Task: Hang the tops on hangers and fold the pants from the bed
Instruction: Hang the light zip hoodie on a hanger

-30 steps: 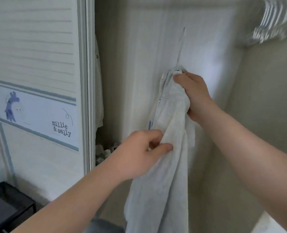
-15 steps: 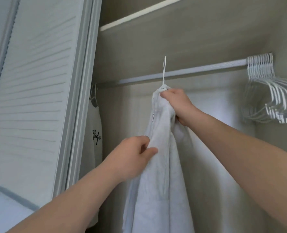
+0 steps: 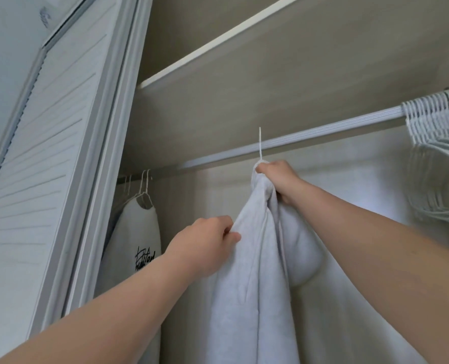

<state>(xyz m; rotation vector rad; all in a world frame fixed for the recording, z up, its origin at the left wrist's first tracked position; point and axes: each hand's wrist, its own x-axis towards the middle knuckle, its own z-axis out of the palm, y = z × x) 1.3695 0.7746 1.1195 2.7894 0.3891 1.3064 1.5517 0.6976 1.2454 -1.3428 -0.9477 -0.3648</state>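
Observation:
A pale grey hooded top [image 3: 254, 285] hangs from a white hanger whose hook [image 3: 260, 143] sticks up in front of the closet rail [image 3: 323, 134]. My right hand [image 3: 278, 179] grips the top's neck together with the hanger just below the hook. My left hand [image 3: 205, 245] pinches a fold of the top's left side, lower down. The hanger's shoulders are hidden inside the fabric. Whether the hook sits over the rail cannot be told.
A white top with black lettering [image 3: 136, 243] hangs on the rail at the far left, beside the louvred closet door [image 3: 47, 179]. Several empty white hangers [image 3: 433, 132] are bunched at the rail's right end. A shelf [image 3: 218, 46] runs above.
Both hands have lifted the top and hanger upward toward the rail. The view has tilted up, so the rail, shelf and hung top now show closer.

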